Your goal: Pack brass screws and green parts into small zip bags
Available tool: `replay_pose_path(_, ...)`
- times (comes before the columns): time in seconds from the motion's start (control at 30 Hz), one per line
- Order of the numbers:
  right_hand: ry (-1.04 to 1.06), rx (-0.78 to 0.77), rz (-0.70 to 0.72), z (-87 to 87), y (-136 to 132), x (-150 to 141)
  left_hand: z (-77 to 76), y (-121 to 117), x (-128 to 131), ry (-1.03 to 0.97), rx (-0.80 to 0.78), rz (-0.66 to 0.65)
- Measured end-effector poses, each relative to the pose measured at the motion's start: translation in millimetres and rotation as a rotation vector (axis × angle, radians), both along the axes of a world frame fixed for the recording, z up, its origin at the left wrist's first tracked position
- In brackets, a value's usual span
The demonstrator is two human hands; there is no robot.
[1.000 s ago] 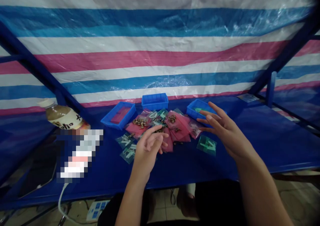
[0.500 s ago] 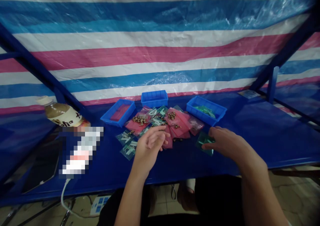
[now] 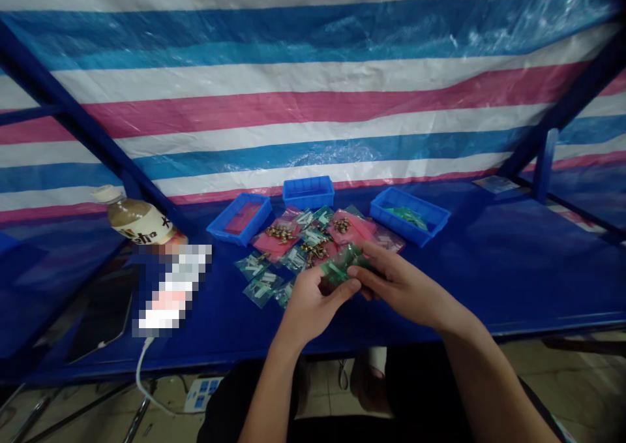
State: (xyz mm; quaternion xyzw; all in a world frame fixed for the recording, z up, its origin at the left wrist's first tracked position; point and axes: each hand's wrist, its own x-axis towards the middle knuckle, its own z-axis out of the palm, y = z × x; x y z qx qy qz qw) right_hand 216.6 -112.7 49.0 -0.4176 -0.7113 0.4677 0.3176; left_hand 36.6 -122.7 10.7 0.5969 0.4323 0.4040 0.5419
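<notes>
A small green plastic bag is held between both hands above the front of the pile. My left hand grips its left side, with the thumb along the near edge. My right hand pinches its right side between thumb and fingers. Behind the hands lie pink bags with brass-coloured metal pieces on top. To the left, clear greenish bags hold white strips. What is inside the held bag cannot be made out.
Three blue trays stand behind the pile: a left one with pink bags, a middle one, and a right one with green bags. A drink bottle, a dark flat device and a white cable are at left.
My right hand has lifted the green bag from the table and brought it left to my left hand. My left hand has closed on it. The view has shifted slightly.
</notes>
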Motion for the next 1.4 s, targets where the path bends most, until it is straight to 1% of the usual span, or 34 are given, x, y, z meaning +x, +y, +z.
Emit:
replay_pose_path(0.1,0.018,-0.057,0.045,-1.2,-1,-1,1.8,0,-1,-0.037,0.003,0.08)
replay_pose_path(0.2,0.032,-0.11,0.044,1.3,1,1,2.5,2,-4,-0.041,-0.013,0.081)
replay_pose_path(0.27,0.062,-0.149,0.026,2.5,2,0,0.0,4,-5,-0.064,-0.029,0.081)
replay_pose_path(0.33,0.113,-0.162,0.014,2.2,3,-2,-4.8,8,-5,-0.101,-0.017,0.129)
replay_pose_path(0.43,0.215,-0.134,0.049,0.8,6,-5,-12.4,13,-5,-0.186,0.03,0.225)
replay_pose_path(0.5,0.232,-0.099,0.082,0.8,6,-4,-13.6,15,-7,-0.225,0.087,0.275)
replay_pose_path(0.6,0.154,-0.028,0.103,2.9,6,-2,-6.9,15,-11,-0.21,0.178,0.346)
replay_pose_path(0.63,0.125,-0.008,0.106,3.8,6,-2,-3.3,14,-13,-0.205,0.181,0.369)
replay_pose_path(0.7,0.084,0.009,0.107,4.9,6,-2,3.6,12,-15,-0.228,0.137,0.397)
replay_pose_path(0.8,0.063,0.007,0.081,3.4,6,-6,8.5,10,-16,-0.314,0.088,0.394)
replay_pose_path(0.87,0.096,0.012,0.023,0.5,6,-11,7.1,10,-18,-0.329,0.073,0.345)
replay_pose_path(1.0,0.202,0.042,-0.098,-5.6,7,-20,-0.9,11,-24,-0.225,0.02,0.204)
replay_pose_path(1.13,0.235,0.014,-0.092,-9.2,8,-28,-4.1,9,-31,-0.141,0.025,0.202)
replay_pose_path(1.23,0.193,-0.004,-0.093,-11.8,8,-31,-4.0,8,-34,-0.111,0.033,0.218)
replay_pose_path(1.3,0.124,-0.002,-0.096,-12.8,7,-31,-4.3,8,-34,-0.11,0.045,0.225)
replay_pose_path(1.4,-0.014,0.061,-0.1,-12.0,6,-28,-5.0,8,-31,-0.098,0.078,0.238)
